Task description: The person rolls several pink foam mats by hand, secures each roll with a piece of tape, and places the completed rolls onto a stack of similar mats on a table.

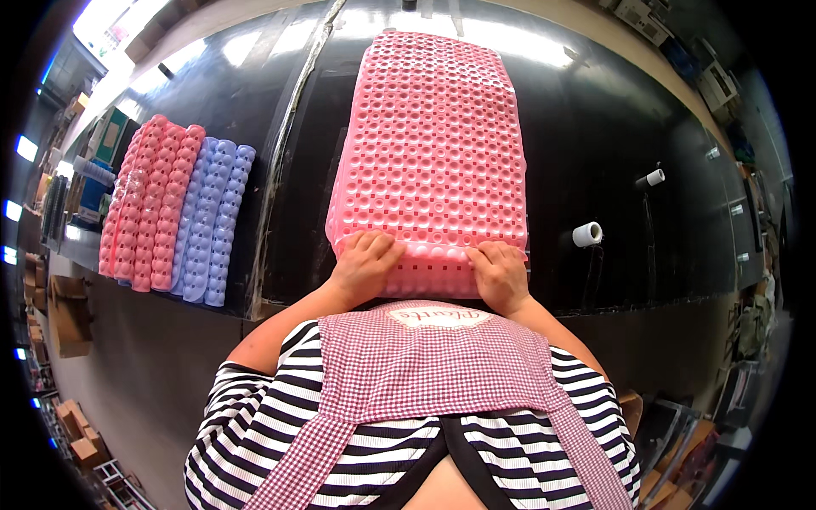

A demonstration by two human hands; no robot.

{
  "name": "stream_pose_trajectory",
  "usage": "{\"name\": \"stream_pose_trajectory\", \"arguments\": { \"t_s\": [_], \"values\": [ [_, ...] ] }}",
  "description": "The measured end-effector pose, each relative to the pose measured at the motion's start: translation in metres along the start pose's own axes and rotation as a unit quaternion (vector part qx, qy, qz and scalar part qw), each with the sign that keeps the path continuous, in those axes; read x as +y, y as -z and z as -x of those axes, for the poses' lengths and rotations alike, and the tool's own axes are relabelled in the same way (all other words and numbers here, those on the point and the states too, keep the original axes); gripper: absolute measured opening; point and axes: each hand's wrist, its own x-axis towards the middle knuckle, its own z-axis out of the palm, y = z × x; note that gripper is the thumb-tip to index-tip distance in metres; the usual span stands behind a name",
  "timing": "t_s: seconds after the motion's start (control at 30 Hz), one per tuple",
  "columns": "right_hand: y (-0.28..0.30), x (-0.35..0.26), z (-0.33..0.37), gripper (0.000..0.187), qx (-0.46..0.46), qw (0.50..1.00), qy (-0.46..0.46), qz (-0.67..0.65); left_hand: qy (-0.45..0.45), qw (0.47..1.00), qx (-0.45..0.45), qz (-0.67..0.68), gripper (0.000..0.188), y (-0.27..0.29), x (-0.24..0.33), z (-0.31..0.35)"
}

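Observation:
A stack of pink bath mats (433,153), dimpled and pierced with small holes, lies lengthwise in front of me on the black table. With fingers curled over the near edge of the top mat, my left hand (367,265) grips its left corner. My right hand (500,274) pinches the same edge near the right corner. Between the hands that edge is folded up a little. Below it show the near ends of the mats underneath. My fingertips are partly hidden by the fold.
Rolled pink mats (157,204) and rolled blue mats (212,221) lie side by side at the left on the black table (595,110). Two white rolls (586,235) of tape or film stand at the right. Boxes (106,136) sit at the far left. A taped seam (285,144) crosses the tabletop.

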Motion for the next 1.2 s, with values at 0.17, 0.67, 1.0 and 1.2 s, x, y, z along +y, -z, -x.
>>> {"name": "stream_pose_trajectory", "arguments": {
  "t_s": [0.17,0.67,1.0,1.2],
  "values": [
    [0.002,0.002,0.009,0.028,0.059,0.998,0.002,0.004,0.001,0.999,0.052,-0.002,0.034,0.002,-0.004,0.006],
    [0.008,0.022,-0.026,0.009,-0.036,0.964,-0.195,-0.176,0.160,0.982,0.006,0.102,0.018,-0.004,-0.030,-0.027],
    [0.020,0.030,-0.035,0.018,-0.006,0.999,0.013,0.051,0.065,0.997,-0.046,0.007,0.015,0.003,-0.032,-0.030],
    [0.004,0.051,-0.054,0.016,0.019,0.987,-0.128,-0.100,0.112,0.993,-0.022,0.017,0.013,-0.007,-0.053,-0.064]
  ]
}}
